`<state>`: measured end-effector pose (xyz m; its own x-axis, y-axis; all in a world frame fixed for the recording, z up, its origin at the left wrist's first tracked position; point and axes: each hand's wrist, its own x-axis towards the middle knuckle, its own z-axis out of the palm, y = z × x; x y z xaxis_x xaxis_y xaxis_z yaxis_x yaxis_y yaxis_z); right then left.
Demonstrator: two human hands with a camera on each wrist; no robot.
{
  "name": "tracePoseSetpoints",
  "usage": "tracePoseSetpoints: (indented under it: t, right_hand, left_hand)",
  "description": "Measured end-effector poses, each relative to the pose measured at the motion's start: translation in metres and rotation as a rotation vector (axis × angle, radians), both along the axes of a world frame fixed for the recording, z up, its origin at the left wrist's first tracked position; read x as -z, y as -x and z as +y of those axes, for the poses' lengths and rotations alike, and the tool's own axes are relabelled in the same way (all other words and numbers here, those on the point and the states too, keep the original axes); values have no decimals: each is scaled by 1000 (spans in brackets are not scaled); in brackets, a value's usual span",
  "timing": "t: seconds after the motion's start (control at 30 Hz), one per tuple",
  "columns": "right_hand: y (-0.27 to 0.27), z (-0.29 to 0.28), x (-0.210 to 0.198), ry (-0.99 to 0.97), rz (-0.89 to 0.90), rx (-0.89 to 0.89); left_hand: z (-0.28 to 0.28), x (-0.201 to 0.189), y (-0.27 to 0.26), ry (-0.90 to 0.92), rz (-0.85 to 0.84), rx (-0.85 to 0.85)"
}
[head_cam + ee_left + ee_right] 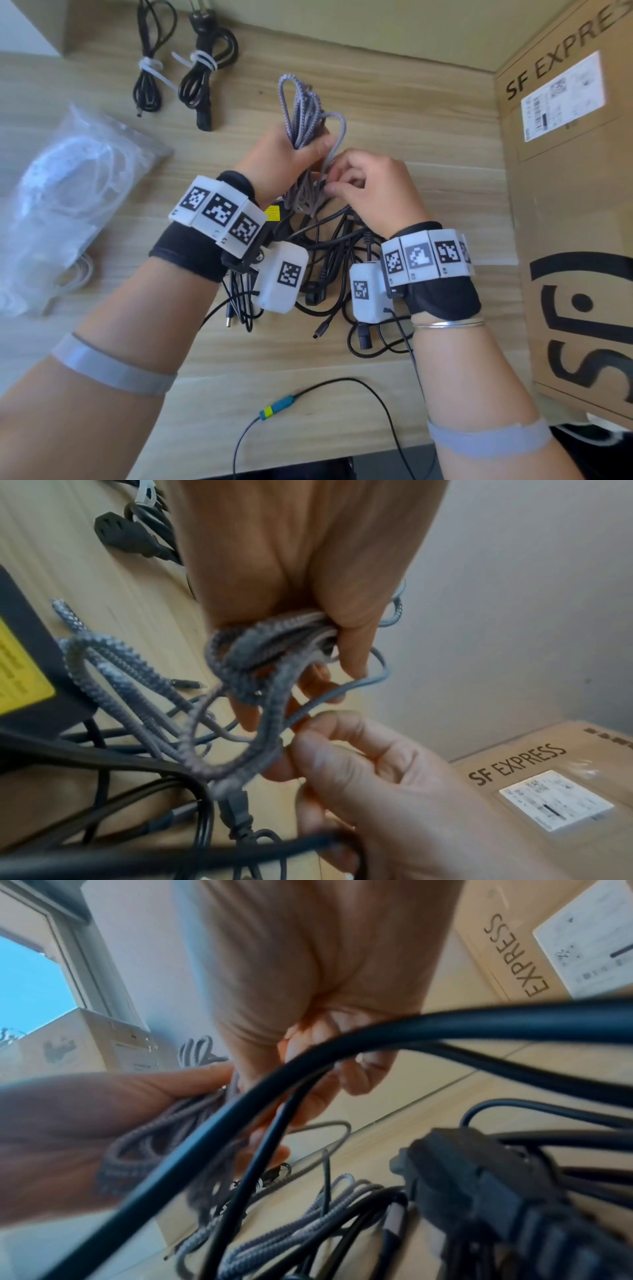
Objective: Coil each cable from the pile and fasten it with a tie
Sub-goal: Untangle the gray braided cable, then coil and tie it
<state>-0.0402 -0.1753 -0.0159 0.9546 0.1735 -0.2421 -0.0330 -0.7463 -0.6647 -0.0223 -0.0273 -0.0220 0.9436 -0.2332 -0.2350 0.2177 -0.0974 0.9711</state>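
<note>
A grey braided cable [303, 113], woven in a herringbone texture and folded into long narrow loops, is held upright above the light wood-grain bench [411, 137]. The left hand [281, 154] has its grip clenched round the middle of the bundle, loops standing above the fist and hanging below it. The right hand [373, 185], just beside it, pinches a thin smooth strand of the same bundle between thumb and forefinger. Directly beneath both hands lies the pile of black cables [329, 260], smooth rubber-sheathed leads with moulded plugs, tangled and overlapping. At the far left edge of the bench lie two black cables already coiled [178, 78], each cinched by a white tie [202, 61]. A crinkled clear plastic bag [72, 192] of white ties lies well to the left. A cardboard box [575, 205] printed SF EXPRESS walls the right side; open bench remains between the pile and the near edge.
</note>
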Motion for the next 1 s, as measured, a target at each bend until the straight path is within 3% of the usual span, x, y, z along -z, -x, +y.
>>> tracePoseSetpoints:
  t: [0.2,0.33,0.5,0.67,0.77,0.87,1.0]
  right_hand:
    - [-1,-2,9,56,54,63]
    - [-3,5,6,56,-21,29]
    - [1,11,1,-49,-245,50]
    - [1,15,-1,-146,-222,5]
    - [0,18,-4,-243,-205,77]
    - [-6,19,-6,-298,-240,187]
    - [-12,21,0,27,29,-42]
  left_hand:
    - [5,3,-2,114,86,-56]
    - [5,9,-3,-24,-19,72]
    - [9,17,-5,-181,24,23]
    - [15,10,-6,40,79,197]
    - [18,6,-7,-41,59,228]
    - [22,7,-5,-194,25,133]
    - [28,0,-5,-25,27,-95]
